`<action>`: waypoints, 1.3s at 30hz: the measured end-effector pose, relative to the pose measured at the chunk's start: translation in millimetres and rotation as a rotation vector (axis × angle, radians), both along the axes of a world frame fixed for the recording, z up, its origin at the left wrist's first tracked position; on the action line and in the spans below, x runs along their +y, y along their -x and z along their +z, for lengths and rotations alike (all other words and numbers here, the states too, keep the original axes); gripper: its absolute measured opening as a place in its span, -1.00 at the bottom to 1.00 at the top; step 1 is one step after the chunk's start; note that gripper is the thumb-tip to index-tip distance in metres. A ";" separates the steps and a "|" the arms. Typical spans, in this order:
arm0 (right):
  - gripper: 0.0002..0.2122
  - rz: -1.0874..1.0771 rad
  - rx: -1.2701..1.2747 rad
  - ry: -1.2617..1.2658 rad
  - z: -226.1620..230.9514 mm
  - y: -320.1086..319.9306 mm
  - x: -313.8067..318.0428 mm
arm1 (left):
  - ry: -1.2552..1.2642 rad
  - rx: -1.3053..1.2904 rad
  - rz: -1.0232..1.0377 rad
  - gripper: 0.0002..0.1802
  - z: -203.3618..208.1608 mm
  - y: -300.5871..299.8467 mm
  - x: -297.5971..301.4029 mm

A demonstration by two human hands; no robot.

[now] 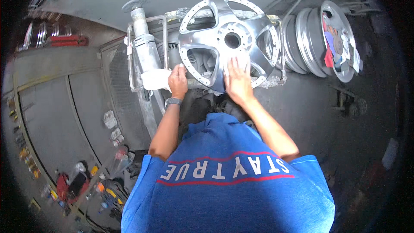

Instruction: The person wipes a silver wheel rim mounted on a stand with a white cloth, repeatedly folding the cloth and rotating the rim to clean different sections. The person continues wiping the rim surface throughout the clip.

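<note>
A silver spoked wheel face [199, 39] with small holes around its rim lies on a metal frame [165, 39] in front of me. My right hand [238, 82] lies on its lower spoke, fingers stretched out. Around those fingers the surface is glaring white; whether a thin sheet or cloth is under them cannot be made out. My left hand [177, 82] is closed at the wheel's lower left edge, a grey watch on its wrist. Against its left side is a white, overexposed piece [155, 79], perhaps paper or cloth. What its fingers grip is hidden.
A grey post with a round plate [136, 4] stands left of the wheel. At right are silver wheel barrels [307, 39] and an upright rim [332, 11] holding colored rags. Bottles and tools lie along the lower left. A red case [69, 41] is at upper left.
</note>
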State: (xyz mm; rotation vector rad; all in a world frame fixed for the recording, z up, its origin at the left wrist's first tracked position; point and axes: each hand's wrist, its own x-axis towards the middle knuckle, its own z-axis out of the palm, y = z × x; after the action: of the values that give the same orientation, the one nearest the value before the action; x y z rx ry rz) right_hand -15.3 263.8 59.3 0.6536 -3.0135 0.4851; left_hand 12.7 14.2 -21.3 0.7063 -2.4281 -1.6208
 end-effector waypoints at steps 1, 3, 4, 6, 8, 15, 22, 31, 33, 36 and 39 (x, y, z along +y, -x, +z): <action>-0.46 -0.008 -0.005 -0.036 2.6 -16.8 -12.9 | 0.005 0.008 -0.009 -0.62 -8.7 -1.1 -2.1; -0.45 -0.027 -0.039 -0.113 2.5 -43.5 -22.2 | -0.120 0.009 0.026 -0.61 -8.2 3.7 4.6; -0.45 -0.024 -0.056 -0.108 -0.4 -55.3 -24.1 | -0.146 0.021 0.046 -0.61 -6.5 5.8 8.8; -0.45 -0.011 -0.101 -0.090 -3.0 -77.2 -31.4 | -0.104 0.033 0.050 -0.61 -9.3 3.3 5.2; -0.46 -0.027 -0.066 -0.056 -5.4 -79.8 -36.2 | 0.011 0.035 0.015 -0.61 -15.8 0.8 1.1; -0.48 -0.231 0.051 -0.087 -12.8 -1.5 -52.8 | 0.303 0.049 -0.116 -0.64 -9.1 -0.4 4.7; -0.47 -0.114 -0.064 -0.123 -3.5 -88.4 -53.5 | 0.380 0.081 -0.078 -0.66 -3.7 -0.7 6.9; -0.49 -0.303 0.042 -0.018 -9.8 -1.7 -59.1 | 0.445 0.073 -0.084 -0.67 -4.9 1.2 11.9; -0.49 -0.297 0.059 -0.027 -10.4 -4.5 -62.8 | 0.466 0.052 -0.083 -0.67 -3.0 2.8 13.0; -0.49 -0.250 0.028 -0.025 -4.8 -32.9 -63.3 | 0.496 0.031 -0.076 -0.67 0.4 4.8 14.1; -0.47 -0.181 -0.019 -0.065 -4.0 -60.3 -55.7 | 0.491 0.040 -0.084 -0.67 2.2 3.6 16.4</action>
State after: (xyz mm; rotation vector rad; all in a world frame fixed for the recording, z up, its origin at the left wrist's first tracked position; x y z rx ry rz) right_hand 44.9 208.1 55.2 0.3749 -3.0782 0.3893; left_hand 9.2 30.6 -19.1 0.4873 -2.6939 -0.9744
